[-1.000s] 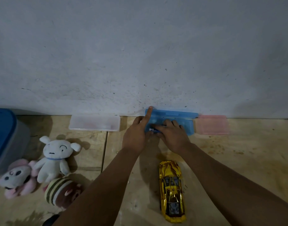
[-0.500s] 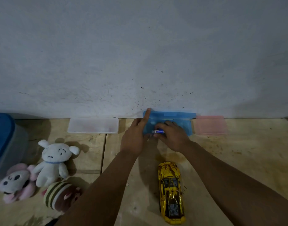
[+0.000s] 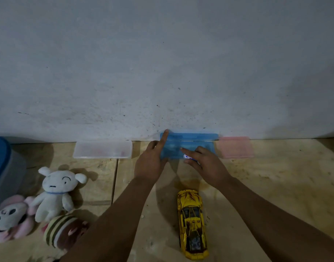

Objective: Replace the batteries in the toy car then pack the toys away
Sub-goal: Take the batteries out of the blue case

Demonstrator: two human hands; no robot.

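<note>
At the centre of the frame, against the foot of the grey wall [image 3: 162, 63], a blue plastic case [image 3: 189, 146] stands open, its lid leaning back on the wall. The left hand [image 3: 153, 161] rests at the case's left end, index finger stretched straight up along the lid's corner and the other fingers loosely folded against the case's side. The right hand [image 3: 204, 163] lies just in front of the case, thumb and forefinger pinching a small battery [image 3: 188, 156] with a white and blue wrapper; in this dim light it is hard to say whether the battery is clear of the case or touching its front edge.

The yellow toy car [image 3: 192, 224] sits lower centre on the wooden floor [image 3: 276, 176], between the two forearms, nose toward the wall.

A clear case [image 3: 102, 149] lies left of the blue one and a pink case [image 3: 236, 147] right of it, both along the wall. In the lower left are a white plush dog [image 3: 56, 191], a pink plush [image 3: 11, 216] and a striped brown plush [image 3: 64, 231]. A lidded blue bin [image 3: 3, 167] stands at the left edge.
</note>
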